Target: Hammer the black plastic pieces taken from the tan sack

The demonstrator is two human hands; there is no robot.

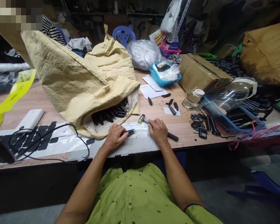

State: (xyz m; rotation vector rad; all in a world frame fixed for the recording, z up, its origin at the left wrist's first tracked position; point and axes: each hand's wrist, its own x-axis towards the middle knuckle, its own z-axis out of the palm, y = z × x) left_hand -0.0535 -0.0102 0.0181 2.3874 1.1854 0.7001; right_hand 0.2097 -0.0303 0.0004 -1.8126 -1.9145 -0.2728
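My left hand [114, 137] is closed around a slim black piece [128, 132], pinched between thumb and fingers so that its tip points toward my right hand [158, 130]. The right hand is wrapped around the shaft of a small hammer [142, 119]. The hammer's head sticks out past my knuckles on the far left side of that hand, just beyond the tip of the black piece, and its dark grip trails out to the right.

Both hands rest on a long white strip [140, 143] that runs along the near edge of the surface [182, 124]. That edge lies right under my wrists, so there is almost no room toward me.

Just beyond my left hand gapes the mouth of a big tan sack [79, 81], with more black pieces [112, 115] spilling from it and closing off that side. To the left of the left hand, a black cable [49, 130] loops over the strip.

Beyond my right hand there is a patch of bare wood with a few loose black bits [172, 107] on it. Farther right are a cluster of key fobs [198, 124] and a blue basket [224, 115]. The gap between my two hands is open.
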